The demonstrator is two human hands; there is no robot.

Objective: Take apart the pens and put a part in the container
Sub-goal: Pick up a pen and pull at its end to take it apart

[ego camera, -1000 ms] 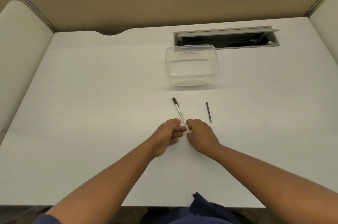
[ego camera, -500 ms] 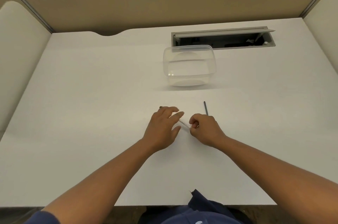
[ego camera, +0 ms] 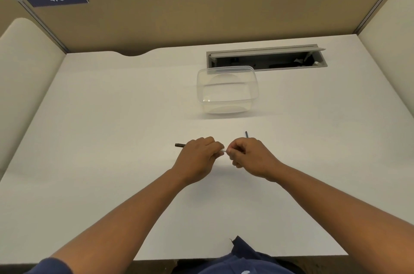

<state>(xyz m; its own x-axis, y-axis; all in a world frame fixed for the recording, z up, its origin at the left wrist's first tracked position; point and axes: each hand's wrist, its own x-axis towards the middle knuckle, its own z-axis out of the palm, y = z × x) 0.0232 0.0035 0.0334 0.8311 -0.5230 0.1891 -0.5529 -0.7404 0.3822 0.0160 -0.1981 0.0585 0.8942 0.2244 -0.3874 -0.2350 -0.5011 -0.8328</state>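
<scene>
One pen (ego camera: 180, 145) between both hands

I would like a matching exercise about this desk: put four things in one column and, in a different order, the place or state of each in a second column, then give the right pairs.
Things:
1. pen
2. clear container
3. thin dark rod
4. cable hatch

Places or states:
A. open, in the desk at the back
B. held by the left hand and right hand
C. empty, standing in front of the hatch
D. partly hidden behind the right hand

Pairs: 1-B, 2-C, 3-D, 4-A
</scene>
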